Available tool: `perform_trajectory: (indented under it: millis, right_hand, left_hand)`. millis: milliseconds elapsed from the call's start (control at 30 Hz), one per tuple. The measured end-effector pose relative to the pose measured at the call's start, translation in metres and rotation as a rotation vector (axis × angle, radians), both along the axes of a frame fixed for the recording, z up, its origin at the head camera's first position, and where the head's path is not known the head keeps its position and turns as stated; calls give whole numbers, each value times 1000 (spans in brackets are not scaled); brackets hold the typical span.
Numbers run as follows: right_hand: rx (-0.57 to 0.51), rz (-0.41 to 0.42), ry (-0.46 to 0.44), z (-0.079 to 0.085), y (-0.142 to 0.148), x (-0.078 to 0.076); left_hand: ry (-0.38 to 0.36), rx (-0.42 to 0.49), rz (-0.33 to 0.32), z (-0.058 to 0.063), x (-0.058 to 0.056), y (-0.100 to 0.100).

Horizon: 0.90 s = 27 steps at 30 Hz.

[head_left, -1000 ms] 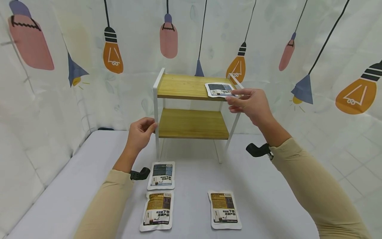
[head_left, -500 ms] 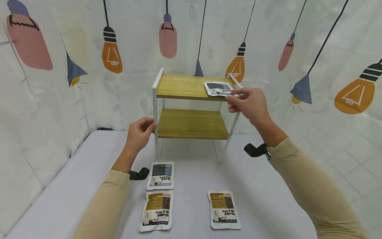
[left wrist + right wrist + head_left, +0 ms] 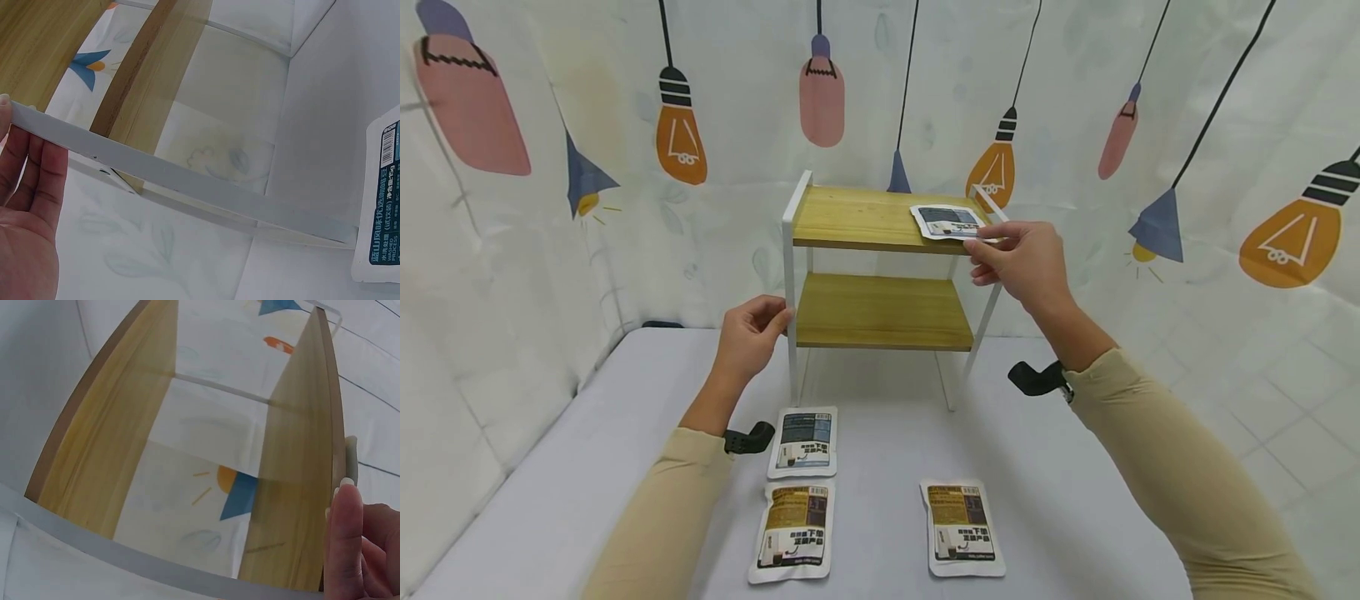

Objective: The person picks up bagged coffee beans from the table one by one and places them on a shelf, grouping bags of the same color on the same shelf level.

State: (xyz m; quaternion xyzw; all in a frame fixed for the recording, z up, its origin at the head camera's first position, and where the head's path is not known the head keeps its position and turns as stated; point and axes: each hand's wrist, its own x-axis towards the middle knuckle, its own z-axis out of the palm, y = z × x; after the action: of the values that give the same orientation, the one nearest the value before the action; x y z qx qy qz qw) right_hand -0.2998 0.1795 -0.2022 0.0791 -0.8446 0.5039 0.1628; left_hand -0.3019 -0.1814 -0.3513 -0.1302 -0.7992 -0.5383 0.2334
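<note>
A two-tier wooden shelf rack (image 3: 857, 218) with a white frame stands at the back of the table. On the right end of its top board lies a white pouch (image 3: 949, 222) with a dark blue label. My right hand (image 3: 1026, 260) pinches that pouch's near right edge, at the board's front. In the right wrist view the thumb (image 3: 345, 534) is beside the board's edge, and only a sliver of the pouch (image 3: 352, 459) shows. My left hand (image 3: 751, 337) grips the rack's front left post (image 3: 175, 172), with fingers behind it in the left wrist view.
A blue-labelled pouch (image 3: 805, 442) lies in front of the rack's left leg. Below it is a brown-labelled pouch (image 3: 793, 533), and another brown-labelled pouch (image 3: 964, 530) lies to the right. A lamp-patterned curtain (image 3: 737, 208) hangs behind the table.
The pouch on the top board has slid slightly left and back, with my right hand following it. The left hand keeps its hold on the post.
</note>
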Motion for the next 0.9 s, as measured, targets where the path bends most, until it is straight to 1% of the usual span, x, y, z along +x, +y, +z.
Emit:
perform_trajectory:
  millis: [100,167,200,333,400,433,633,667,833,900]
  right_hand:
    - [3,-3,5,-1,-1,0]
    - [2,-3,8,-2,-2,0]
    - [1,-4,9,-2,-2,0]
    - [-5,-4,19,-3,-3,0]
    - [-6,-5,24,-3,-3,0]
    - [-8,-4,27,-4,-3,0]
    - [-42,9,33,-7,-2,3]
    - [-48,11,36,-9,-1,3]
    - [-64,17,65,-14,0,5]
    - [-71,20,77,-16,0,5]
  left_hand:
    - [-16,0,8,6,7,3]
    - [-27,-1,12,5,8,3]
    - [-30,-1,13,3,7,2]
    - [-20,-1,9,-8,-5,-3]
    - [-10,-4,7,-10,-8,-4]
    - [-9,-6,6,-8,-6,-3]
    - [-8,-4,-20,14,18,5]
    - [-7,-1,-24,16,20,5]
    - [-21,-11,-18,15,18,4]
    - [-19,-15,-12,11,12,2]
